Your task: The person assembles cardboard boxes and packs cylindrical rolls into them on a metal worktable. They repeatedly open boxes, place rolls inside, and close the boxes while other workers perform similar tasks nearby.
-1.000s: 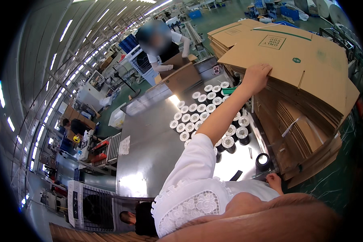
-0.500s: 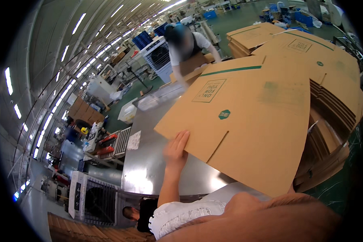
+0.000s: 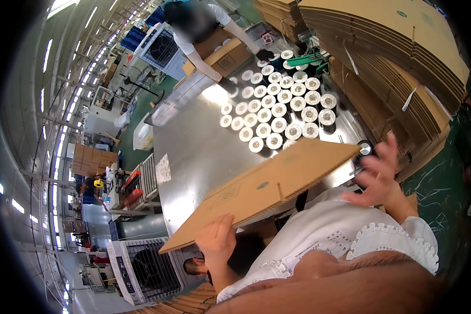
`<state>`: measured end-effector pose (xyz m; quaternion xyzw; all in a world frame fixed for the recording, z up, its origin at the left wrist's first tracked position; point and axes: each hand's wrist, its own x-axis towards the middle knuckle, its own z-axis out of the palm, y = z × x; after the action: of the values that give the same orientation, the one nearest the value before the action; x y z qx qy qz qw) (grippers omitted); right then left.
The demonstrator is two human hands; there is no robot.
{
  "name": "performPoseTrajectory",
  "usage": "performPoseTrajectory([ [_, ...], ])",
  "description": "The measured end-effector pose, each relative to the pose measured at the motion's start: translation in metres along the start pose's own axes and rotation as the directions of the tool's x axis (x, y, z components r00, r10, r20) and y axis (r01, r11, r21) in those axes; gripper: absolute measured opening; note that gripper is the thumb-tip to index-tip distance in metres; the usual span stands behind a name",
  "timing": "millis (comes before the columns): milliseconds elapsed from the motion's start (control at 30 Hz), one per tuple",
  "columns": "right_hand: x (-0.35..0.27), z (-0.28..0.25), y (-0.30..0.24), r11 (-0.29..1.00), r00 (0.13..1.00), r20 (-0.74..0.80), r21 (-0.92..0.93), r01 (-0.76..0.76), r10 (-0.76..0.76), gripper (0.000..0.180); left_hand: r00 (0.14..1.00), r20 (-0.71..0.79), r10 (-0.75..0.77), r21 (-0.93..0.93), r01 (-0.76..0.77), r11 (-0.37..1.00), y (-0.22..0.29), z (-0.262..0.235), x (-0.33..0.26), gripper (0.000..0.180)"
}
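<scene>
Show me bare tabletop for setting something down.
The steel table is bare beyond the cardboard in the left hand, between the white paper and the white-topped cylinders. The cylinders crowd its right side, standing close together.

Matt cardboard (image 3: 248,192), glossy metal tabletop (image 3: 193,157)

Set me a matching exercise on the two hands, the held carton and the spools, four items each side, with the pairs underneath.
Column 1
1. Left hand
2. Right hand
3. Held carton
4. Spools

Column 2
A. Grouped on the metal table
B. Fingers spread
C. Brown, with a small green mark
D. Gripping an edge

Pairs: 1-D, 2-B, 3-C, 4-A
</scene>
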<state>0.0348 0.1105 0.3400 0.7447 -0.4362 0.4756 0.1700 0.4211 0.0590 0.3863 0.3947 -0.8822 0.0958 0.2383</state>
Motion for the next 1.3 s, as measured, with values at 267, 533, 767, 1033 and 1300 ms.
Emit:
performPoseTrajectory([
  [267, -0.072, 0.064, 0.009, 0.909, 0.48, 0.789, -0.233, -0.345, 0.384, 0.033, 0.982, 0.165, 0.094, -0.166, -0.066, 0.984, -0.007, 0.116, -0.041, 0.025],
  [533, -0.132, 0.091, -0.009, 0.929, 0.635, 0.682, -0.217, -0.299, 0.364, 0.028, 0.858, 0.514, -0.008, -0.269, 0.17, 0.948, -0.031, 0.163, -0.103, 0.049],
  [767, -0.168, 0.14, 0.003, 0.865, 0.595, 0.63, -0.318, -0.389, 0.499, 0.035, 0.833, 0.553, -0.024, -0.172, 0.142, 0.975, -0.063, 0.228, -0.114, 0.06],
  [1033, -0.14, 0.173, 0.046, 0.858, 0.588, 0.629, -0.312, -0.408, 0.508, 0.034, 0.898, 0.43, -0.098, -0.184, 0.194, 0.964, -0.094, 0.266, -0.073, 0.038],
  [1300, -0.004, 0.137, 0.075, 0.936, 0.747, 0.566, -0.265, -0.234, 0.347, 0.022, 0.939, -0.092, -0.331, -0.022, 0.331, 0.943, -0.143, 0.168, 0.006, 0.032],
])
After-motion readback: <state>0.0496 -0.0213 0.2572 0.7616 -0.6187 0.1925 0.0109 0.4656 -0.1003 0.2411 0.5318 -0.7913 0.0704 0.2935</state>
